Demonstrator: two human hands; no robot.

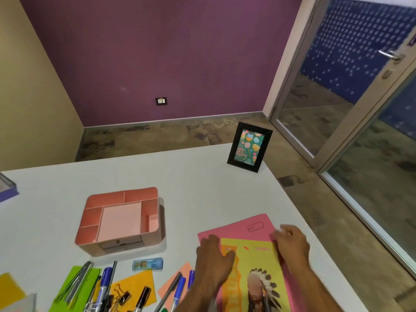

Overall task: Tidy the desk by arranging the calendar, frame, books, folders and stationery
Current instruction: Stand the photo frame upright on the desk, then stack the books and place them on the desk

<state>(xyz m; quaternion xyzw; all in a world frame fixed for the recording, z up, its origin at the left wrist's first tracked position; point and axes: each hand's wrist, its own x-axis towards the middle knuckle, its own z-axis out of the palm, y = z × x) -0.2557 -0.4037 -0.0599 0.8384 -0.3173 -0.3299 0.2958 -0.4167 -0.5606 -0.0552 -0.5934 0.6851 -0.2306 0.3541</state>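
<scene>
A yellow book [254, 275] with a feathered-headdress picture lies on a pink folder [238, 228] near the desk's right front. My left hand [213, 257] rests on the book's top left corner, fingers spread over book and folder. At the book's top right edge is my right hand [291, 242], with fingers curled down; it is blurred. A black photo frame [248, 147] stands upright at the far right corner. An empty pink desk organiser [121, 219] sits mid-desk. Pens and markers [105, 287], binder clips [121, 293] and coloured sticky papers [135, 287] are scattered along the front left.
The white desk [198, 181] ends close to the right of the folder. A small blue eraser box [147, 264] lies in front of the organiser. A purple-edged object [6, 188] shows at the left edge. A glass door [360, 113] stands open to the right.
</scene>
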